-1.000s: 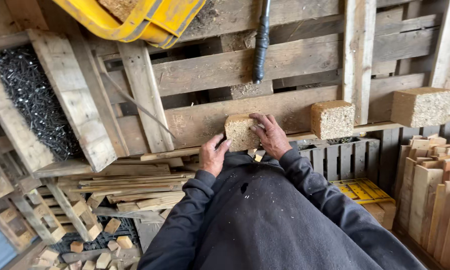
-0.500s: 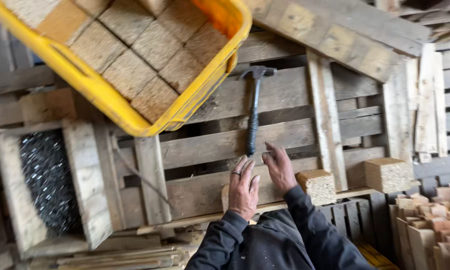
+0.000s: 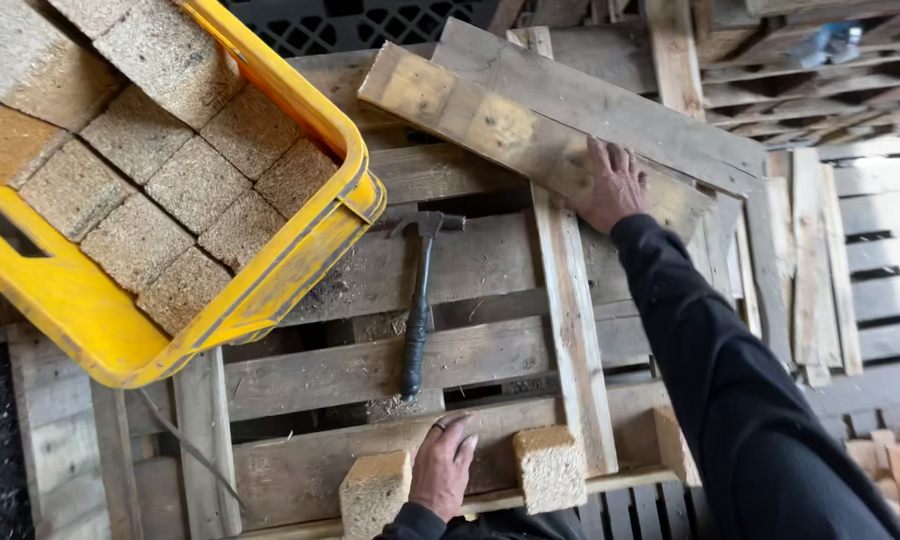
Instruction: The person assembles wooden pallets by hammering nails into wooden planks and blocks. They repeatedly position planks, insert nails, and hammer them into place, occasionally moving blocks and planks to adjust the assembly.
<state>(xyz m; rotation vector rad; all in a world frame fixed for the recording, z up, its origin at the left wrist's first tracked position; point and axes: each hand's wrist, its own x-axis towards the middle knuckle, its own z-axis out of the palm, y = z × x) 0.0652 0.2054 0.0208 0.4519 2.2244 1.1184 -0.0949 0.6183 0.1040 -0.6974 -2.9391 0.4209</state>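
Plank (image 3: 490,125) lies slantwise across the top of the pallet (image 3: 370,370), its near end under the right hand (image 3: 615,185); that hand rests flat, fingers spread, gripping nothing. Judged stiff, rough-sawn, moderately heavy, splintery; best taken by the long edges near mid-length. Left hand (image 3: 445,470) lies open, palm down, on the lower board between two blocks (image 3: 375,495). Hammer (image 3: 418,300) lies untouched between the hands; yellow crate (image 3: 290,270) of blocks sits upper left.
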